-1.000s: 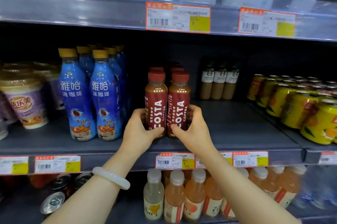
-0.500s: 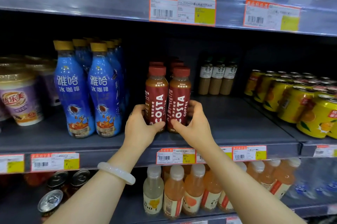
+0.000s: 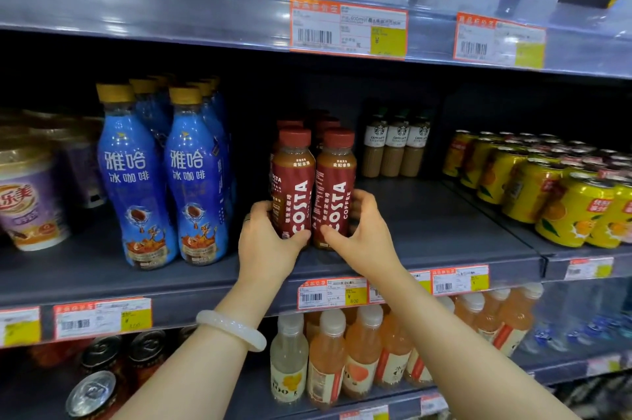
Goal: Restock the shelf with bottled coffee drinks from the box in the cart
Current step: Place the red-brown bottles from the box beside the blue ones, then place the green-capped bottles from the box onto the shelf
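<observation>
A person's left hand (image 3: 270, 241) gripped one red coffee bottle (image 3: 293, 187) and the right hand (image 3: 362, 235) gripped the bottle beside it (image 3: 335, 190), both standing upright and touching on the grey shelf (image 3: 427, 235), between blue bottles (image 3: 164, 180) and yellow cans (image 3: 564, 194).

Two red-capped Costa coffee bottles, the left bottle (image 3: 293, 187) and the right bottle (image 3: 335, 190), stand upright and touching on the grey shelf (image 3: 427, 235), labels forward, fronting more red-capped bottles (image 3: 319, 120) lined behind.
</observation>
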`<state>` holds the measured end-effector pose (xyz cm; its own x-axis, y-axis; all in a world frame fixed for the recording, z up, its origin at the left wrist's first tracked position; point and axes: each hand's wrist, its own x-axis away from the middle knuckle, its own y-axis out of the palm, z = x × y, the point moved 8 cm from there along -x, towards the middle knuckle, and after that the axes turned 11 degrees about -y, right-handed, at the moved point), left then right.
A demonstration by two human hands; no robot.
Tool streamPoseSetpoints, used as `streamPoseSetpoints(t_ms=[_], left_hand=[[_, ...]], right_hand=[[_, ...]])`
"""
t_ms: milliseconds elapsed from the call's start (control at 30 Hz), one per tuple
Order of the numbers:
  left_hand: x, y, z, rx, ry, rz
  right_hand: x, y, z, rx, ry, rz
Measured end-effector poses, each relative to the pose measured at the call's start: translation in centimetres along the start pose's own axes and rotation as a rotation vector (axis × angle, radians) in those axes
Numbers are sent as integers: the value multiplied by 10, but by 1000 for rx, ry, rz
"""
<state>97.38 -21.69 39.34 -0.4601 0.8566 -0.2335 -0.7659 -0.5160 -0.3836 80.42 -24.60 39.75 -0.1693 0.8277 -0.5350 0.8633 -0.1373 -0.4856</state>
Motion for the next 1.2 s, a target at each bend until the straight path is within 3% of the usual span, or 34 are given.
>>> streamPoseSetpoints(t_ms=[267, 433, 533, 667, 867, 1033, 1200], left_hand=[[21, -15, 11, 67, 104, 75], [58, -16, 30, 7, 337, 168], [88, 12, 50, -124, 464, 37], [127, 70, 66, -502, 538, -248], [195, 148, 72, -913, 560, -403], [277, 224, 82, -1039, 604, -560], [367, 301, 94, -1064, 688, -721]], right_hand=[[5, -9, -17, 45, -37, -21], [23, -32, -18, 326, -36, -104], [39, -52, -13, 429, -50, -116], [66, -79, -2, 514, -75, -138], [144, -130, 57, 731, 33, -369], [235, -187, 117, 880, 204, -597], [316, -264, 163, 904, 365, -634]])
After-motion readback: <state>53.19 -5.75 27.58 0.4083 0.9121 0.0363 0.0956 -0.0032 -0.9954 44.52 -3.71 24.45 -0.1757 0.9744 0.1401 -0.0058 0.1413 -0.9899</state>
